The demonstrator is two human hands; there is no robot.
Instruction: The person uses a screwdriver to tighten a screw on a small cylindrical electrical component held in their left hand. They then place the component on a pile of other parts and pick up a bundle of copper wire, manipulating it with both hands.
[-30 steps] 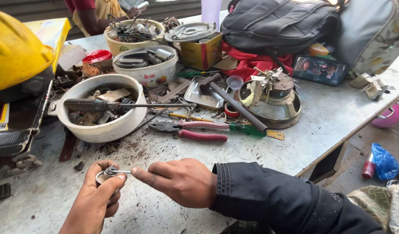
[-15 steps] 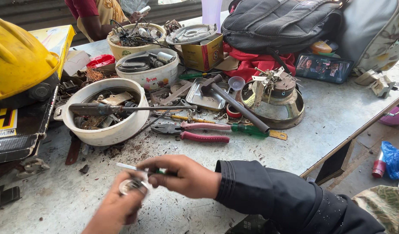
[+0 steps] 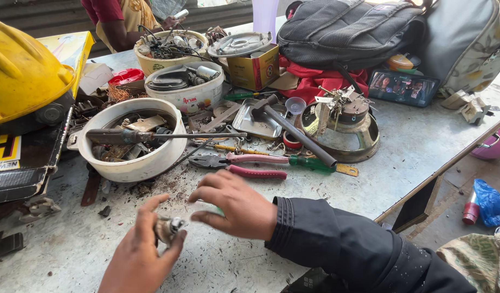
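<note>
Cluttered grey worktop [image 3: 413,146] below us, and at lower left our left hand [image 3: 138,255] has its grip clamped on a small metal part [image 3: 167,228] while the right hand [image 3: 236,206], fingers loosely apart, hovers just beside it, best kept steady and close.

1. My landmark is the white bowl [image 3: 131,157] of scrap parts, with a long screwdriver [image 3: 152,135] across its rim.
2. Right of the bowl lie pink-handled pliers [image 3: 244,165].
3. Farther right, a hammer [image 3: 293,130] rests beside a round metal speaker frame [image 3: 350,138].
4. Left of the bowl sits a yellow helmet [image 3: 24,76].
5. Beyond the bowl, a black backpack [image 3: 347,30].
</note>
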